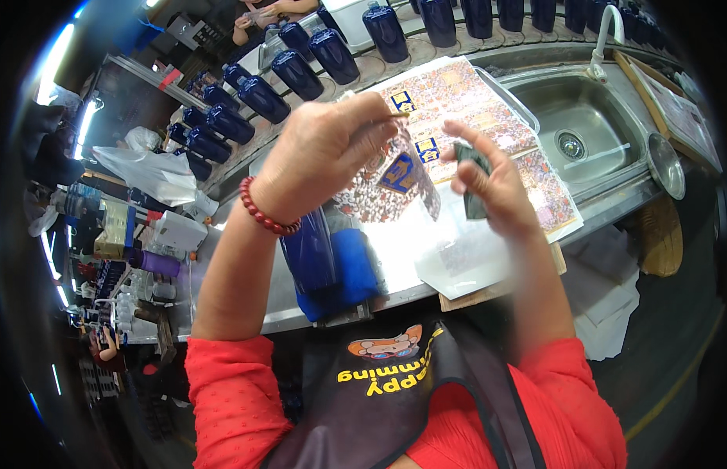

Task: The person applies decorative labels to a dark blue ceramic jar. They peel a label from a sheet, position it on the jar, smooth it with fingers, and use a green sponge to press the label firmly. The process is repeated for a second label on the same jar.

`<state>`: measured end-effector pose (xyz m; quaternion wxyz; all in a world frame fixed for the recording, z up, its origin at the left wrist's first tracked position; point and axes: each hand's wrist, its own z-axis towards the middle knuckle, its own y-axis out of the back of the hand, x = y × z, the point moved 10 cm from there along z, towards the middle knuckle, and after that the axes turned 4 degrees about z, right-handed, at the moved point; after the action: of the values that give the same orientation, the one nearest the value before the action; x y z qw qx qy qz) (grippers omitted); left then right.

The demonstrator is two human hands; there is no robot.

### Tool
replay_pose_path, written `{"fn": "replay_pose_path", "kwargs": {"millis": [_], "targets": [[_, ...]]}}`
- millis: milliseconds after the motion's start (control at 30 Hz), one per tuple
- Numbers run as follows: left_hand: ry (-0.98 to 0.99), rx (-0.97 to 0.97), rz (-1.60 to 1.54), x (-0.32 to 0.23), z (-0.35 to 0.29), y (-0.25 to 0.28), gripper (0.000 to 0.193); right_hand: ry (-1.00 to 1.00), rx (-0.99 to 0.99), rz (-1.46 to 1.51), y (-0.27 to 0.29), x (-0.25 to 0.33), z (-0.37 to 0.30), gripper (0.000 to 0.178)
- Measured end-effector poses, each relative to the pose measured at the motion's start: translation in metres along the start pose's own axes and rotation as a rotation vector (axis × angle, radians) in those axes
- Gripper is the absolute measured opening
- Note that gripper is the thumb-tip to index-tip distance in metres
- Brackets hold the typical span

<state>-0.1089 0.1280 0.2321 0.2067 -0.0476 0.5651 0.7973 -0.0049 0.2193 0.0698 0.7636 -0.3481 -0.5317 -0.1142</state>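
My left hand [324, 152], with a red bead bracelet at the wrist, pinches the top edge of a floral-patterned decal sheet [363, 195] that has a dark blue and gold emblem. The sheet hangs above the metal counter. In my right hand [500, 184] is a small dark green-grey scraper [474, 202], held between thumb and fingers just right of the sheet. Under my left wrist a glossy dark blue bottle [309, 254] lies beside and partly on a bright blue cloth [354, 266].
Printed decal sheets [488, 109] lie behind my hands, with blank white paper [465, 262] nearer me. Rows of blue bottles [332, 56] line the conveyor [418, 51] beyond. A steel sink [606, 144] with a white faucet [606, 35] is at right. Another person's hands [273, 9] show at the top.
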Motion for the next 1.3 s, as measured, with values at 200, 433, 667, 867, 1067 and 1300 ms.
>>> {"fn": "replay_pose_path", "kwargs": {"millis": [200,433,667,867,1067,1300], "targets": [[0.05,-0.017,-0.229,-0.009,0.04,0.034,0.02,0.037,0.022,0.052,-0.019,-0.036,-0.01,0.1],[0.223,-0.071,-0.547,0.031,0.035,0.024,0.021,0.158,-0.101,0.588,0.005,-0.022,0.011,0.041],[0.577,-0.172,-0.941,0.102,0.014,-0.095,0.024,0.189,-0.25,-0.329,0.126,0.048,0.037,0.028],[0.589,-0.047,-0.773,0.09,-0.016,-0.115,0.032,-0.333,-0.414,-1.344,0.337,0.029,0.055,0.043],[0.586,-0.316,-0.495,0.08,-0.134,-0.012,0.024,-0.508,-0.403,-1.908,0.463,-0.015,0.06,0.054],[0.694,-0.367,0.045,0.077,-0.276,0.006,0.067,-0.617,-0.373,-2.07,0.508,-0.031,0.057,0.044]]}}
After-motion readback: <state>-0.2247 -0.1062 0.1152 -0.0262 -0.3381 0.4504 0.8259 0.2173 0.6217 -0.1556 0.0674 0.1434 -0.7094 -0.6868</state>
